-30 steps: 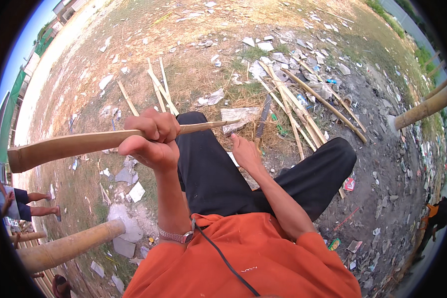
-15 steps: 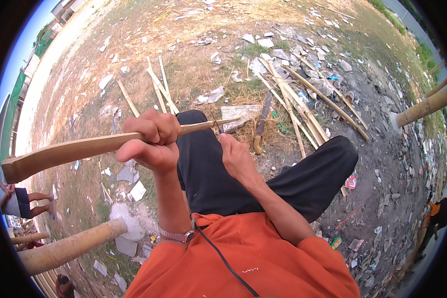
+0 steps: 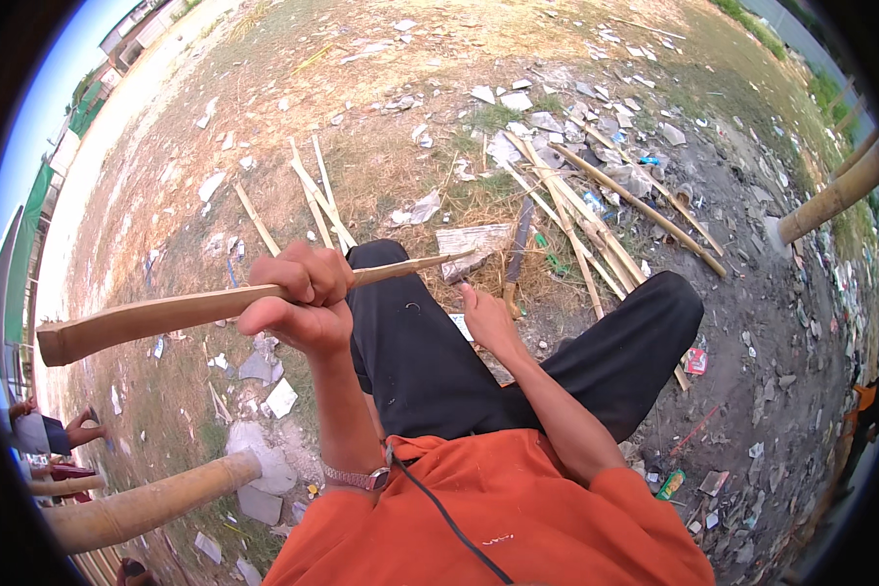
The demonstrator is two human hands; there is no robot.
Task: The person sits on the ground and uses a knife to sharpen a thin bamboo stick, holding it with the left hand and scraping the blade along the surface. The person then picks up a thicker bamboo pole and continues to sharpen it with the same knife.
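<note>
head view looks down on me sitting over dry ground. my left hand (image 3: 303, 293) is wrapped tight round a long split bamboo stick (image 3: 215, 305), gripping it about midway so the thick blunt end points off to my left and the thin, tapered tip hangs over my knee in the black trousers (image 3: 420, 361). my right hand (image 3: 486, 317) is loosely open, holding nothing, reaching down just past that knee toward the ground. near its fingertips lies a dark-bladed knife (image 3: 516, 256) on the dry grass, beside a flat grey scrap, with a pile of bamboo strips (image 3: 596, 210) further out to the right.

i judge this to be the pause between holding up the stick and working on it: the piece is raised and steady, the other hand is going for a tool. the next move calls for closing my right fingers on the knife's handle, not the blade, and keeping the stick's tip clear of my leg. a thick bamboo pole (image 3: 146, 508) lies at my lower left.
</note>
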